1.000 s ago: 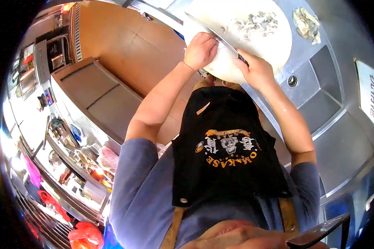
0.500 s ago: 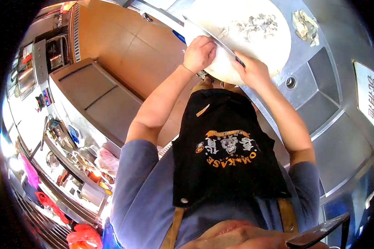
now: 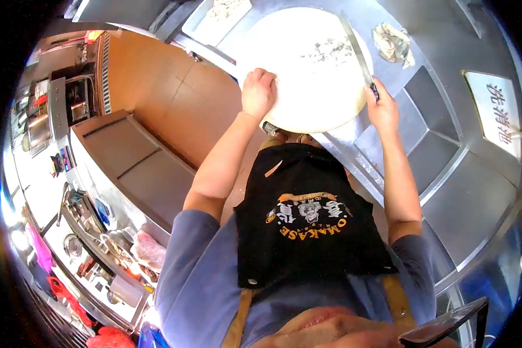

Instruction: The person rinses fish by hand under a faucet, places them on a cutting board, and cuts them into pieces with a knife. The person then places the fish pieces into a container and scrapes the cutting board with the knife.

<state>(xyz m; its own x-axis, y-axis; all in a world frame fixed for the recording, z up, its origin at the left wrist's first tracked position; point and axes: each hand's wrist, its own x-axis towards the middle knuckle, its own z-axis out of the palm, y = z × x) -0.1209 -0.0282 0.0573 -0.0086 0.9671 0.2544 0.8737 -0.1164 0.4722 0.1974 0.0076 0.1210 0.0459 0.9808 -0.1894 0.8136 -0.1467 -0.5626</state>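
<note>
In my right hand (image 3: pixel 383 110) is a long-bladed knife (image 3: pixel 356 51) with a dark handle. Its blade lies over the right side of a round white cutting board (image 3: pixel 301 110), pointing away from me. Small grey-and-white chopped pieces (image 3: pixel 330 52) are spread on the far part of the board, left of the blade. At the board's left edge rests my left hand (image 3: pixel 260 93), fingers curled. Whatever may be under or inside those fingers is hidden.
A white tray (image 3: pixel 217 23) with pale pieces stands beyond the board's left side. A crumpled cloth (image 3: pixel 393 45) lies to the right on the metal counter. The sink (image 3: pixel 432 104) is beside my right arm, with a lettered sign (image 3: pixel 496 110) further right.
The knife has swung from the board's near left side to its right side with my right hand. My left hand has moved away from the blade. The view has shifted, bringing the tray into sight.
</note>
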